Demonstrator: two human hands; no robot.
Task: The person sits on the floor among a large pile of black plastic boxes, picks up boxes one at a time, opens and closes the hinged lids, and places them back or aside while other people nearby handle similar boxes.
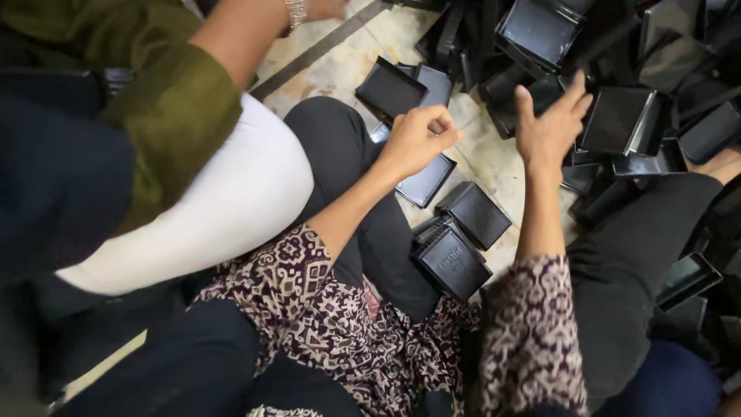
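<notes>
1. Head view: the left hand (419, 139) is clenched in a fist, apparently grasping nothing; the right hand (549, 127) is released, fingers spread.
2. Beyond the right fingers lies a heap of black trays (617, 116) on the floor (340, 69).
3. Below both hands sit two closed black boxes (463, 247), seemingly done; most trays remain loose.
4. Another person's arm (231, 46) reaches in on the left.
</notes>
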